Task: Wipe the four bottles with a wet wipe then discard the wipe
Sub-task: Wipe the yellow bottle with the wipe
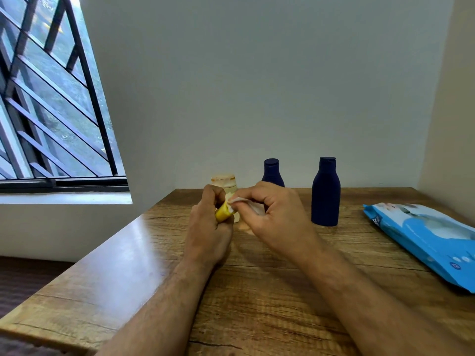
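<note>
Yellow bottle (pixel 223 213) in left hand (pixel 208 222); label unreadable.

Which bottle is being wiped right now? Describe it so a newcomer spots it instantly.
On the wooden table, look where both hands meet in front of the wall. The left hand grips a small yellow bottle; its neighbours, a cream jar and two navy bottles, stand untouched.

Two bare forearms, no sleeves, with fine hair; left hand (pixel 208 222) and right hand (pixel 270 217) without rings, watch or gloves.
</note>
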{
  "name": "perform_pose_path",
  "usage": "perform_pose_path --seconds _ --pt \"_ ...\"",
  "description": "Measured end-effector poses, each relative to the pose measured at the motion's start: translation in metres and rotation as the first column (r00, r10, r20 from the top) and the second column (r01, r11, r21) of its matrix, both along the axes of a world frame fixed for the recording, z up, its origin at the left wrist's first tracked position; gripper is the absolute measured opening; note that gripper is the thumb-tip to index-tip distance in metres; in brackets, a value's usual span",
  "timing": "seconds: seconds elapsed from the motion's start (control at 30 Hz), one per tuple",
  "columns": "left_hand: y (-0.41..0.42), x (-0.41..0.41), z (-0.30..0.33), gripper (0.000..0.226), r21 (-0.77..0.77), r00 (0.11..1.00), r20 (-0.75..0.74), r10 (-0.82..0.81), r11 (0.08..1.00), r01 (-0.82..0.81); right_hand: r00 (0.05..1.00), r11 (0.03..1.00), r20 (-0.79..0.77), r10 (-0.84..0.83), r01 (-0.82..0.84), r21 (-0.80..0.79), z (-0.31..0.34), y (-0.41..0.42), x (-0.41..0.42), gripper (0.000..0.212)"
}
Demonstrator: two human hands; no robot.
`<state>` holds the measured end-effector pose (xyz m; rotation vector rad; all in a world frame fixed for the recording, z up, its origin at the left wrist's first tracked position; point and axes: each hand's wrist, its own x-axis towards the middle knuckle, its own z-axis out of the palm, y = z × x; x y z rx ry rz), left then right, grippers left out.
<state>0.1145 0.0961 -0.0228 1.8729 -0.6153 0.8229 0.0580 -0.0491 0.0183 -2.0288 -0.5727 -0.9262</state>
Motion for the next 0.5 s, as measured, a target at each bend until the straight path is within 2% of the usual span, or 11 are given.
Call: perform_pose_path --seconds 0.13,0.33,0.5 --pt "0.0 -0.002 0.003 0.033 0.009 1.0 0.017 -0.007 1.0 0.007 0.998 0.999 -0.024 0.05 -0.05 0.001 0.004 -0.001 -0.002 0.01" --pt "-0.001 0.0 0.001 0.046 0.01 1.0 -0.018 -0.023 1.0 0.023 0.991 0.987 0.007 -0.131 0.13 0.091 0.003 -0.009 0.006 0.01" --pt "-0.002 -0.002 0.002 0.042 0.004 0.999 0.002 -0.049 0.999 0.049 0.999 0.999 0.018 0.037 -0.037 -0.006 0.002 -0.007 -0.002 0.009"
